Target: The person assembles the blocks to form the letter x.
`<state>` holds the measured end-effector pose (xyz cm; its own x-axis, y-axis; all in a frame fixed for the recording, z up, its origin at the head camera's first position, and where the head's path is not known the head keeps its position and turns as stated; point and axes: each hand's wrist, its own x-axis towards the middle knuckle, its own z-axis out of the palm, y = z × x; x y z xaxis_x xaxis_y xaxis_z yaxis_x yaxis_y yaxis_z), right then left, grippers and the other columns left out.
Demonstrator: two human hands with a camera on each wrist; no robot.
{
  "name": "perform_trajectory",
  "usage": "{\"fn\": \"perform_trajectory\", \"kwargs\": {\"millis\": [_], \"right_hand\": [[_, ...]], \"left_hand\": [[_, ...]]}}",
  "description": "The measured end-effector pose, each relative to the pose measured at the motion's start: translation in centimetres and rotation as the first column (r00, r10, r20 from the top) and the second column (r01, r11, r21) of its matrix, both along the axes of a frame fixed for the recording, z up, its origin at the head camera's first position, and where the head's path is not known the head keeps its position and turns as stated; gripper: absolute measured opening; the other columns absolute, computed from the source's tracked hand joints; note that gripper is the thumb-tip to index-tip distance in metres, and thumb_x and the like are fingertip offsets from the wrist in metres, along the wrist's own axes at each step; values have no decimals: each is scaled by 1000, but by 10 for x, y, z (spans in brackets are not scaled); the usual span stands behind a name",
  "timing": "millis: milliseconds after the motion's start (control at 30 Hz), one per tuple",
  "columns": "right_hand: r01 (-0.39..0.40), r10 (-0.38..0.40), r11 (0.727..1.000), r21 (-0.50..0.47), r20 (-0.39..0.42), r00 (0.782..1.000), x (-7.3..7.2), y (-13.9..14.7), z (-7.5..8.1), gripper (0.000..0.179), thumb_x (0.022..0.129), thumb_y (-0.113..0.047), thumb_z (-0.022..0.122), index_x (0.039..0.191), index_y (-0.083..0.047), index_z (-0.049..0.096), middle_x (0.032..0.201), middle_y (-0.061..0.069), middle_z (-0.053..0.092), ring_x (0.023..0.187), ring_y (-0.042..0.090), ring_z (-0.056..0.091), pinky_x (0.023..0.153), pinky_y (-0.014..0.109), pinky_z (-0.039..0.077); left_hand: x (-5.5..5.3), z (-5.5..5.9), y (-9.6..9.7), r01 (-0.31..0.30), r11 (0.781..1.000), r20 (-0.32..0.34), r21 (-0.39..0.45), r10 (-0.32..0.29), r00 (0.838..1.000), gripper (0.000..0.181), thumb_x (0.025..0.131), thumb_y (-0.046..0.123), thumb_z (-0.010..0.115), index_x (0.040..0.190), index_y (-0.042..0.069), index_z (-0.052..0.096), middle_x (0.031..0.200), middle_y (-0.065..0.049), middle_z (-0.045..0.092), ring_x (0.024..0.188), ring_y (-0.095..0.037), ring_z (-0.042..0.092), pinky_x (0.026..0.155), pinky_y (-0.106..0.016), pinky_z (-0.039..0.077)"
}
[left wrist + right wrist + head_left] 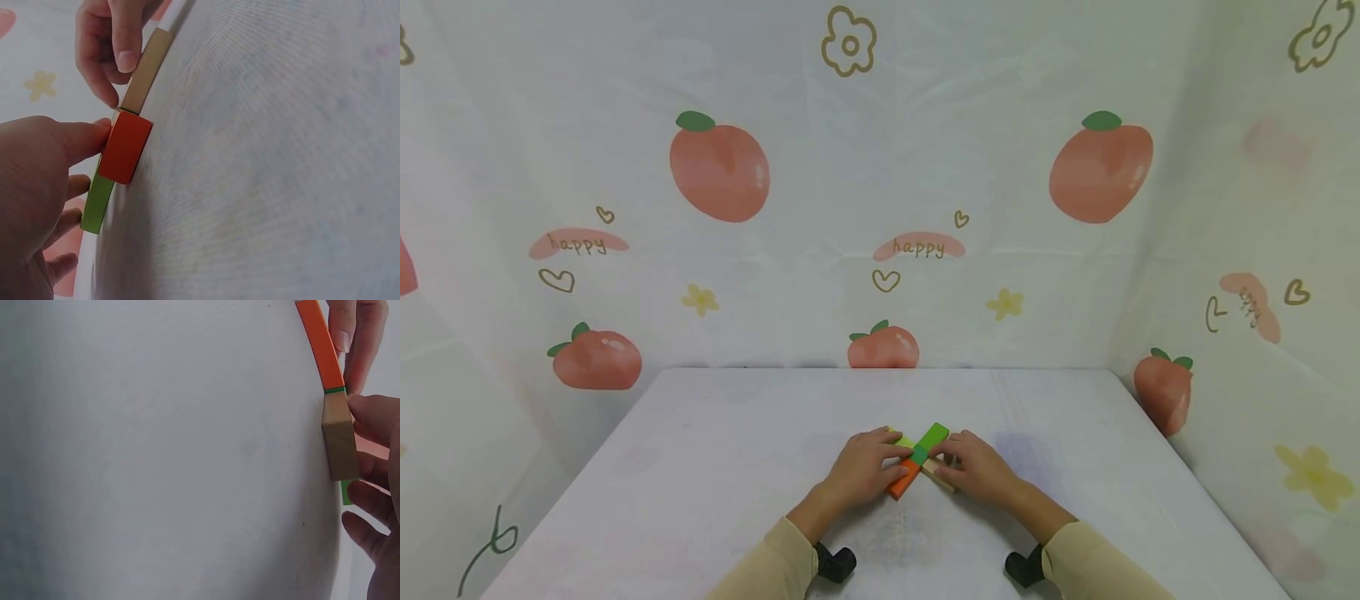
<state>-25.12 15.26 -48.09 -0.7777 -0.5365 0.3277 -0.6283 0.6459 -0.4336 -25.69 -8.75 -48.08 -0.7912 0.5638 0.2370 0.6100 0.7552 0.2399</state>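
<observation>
On the table, several coloured blocks lie in an X around a small green square block (919,455). A bright green block (936,435) points to the far right, a yellow-green block (95,209) to the far left. Nearer are an orange block (902,481) at left and a plain wooden block (942,475) at right. My left hand (867,467) rests at the left side, thumb against the orange block, index fingertip close to the square, other fingers by the yellow-green block. My right hand (976,468) touches the right side, index fingertip at the bright green block, thumb at the wooden one.
The white tabletop (737,467) stretches around the blocks to a far edge. Behind and beside it hangs a white cloth (805,167) printed with peaches and flowers. Black wrist-worn pieces (837,564) protrude from under both sleeves.
</observation>
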Motion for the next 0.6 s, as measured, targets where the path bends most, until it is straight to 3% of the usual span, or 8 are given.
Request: {"fn": "perform_trajectory", "kwargs": {"millis": [600], "right_hand": [[-10, 10, 1000, -7, 20, 1000, -3, 2, -4, 19, 87, -18, 74, 105, -16, 72, 81, -15, 53, 74, 6, 46, 64, 24, 43]], "left_hand": [[0, 1, 1, 20, 1000, 16, 18, -21, 1000, 30, 94, 32, 64, 121, 22, 71, 131, -4, 59, 127, -24, 49, 104, -44, 38]]}}
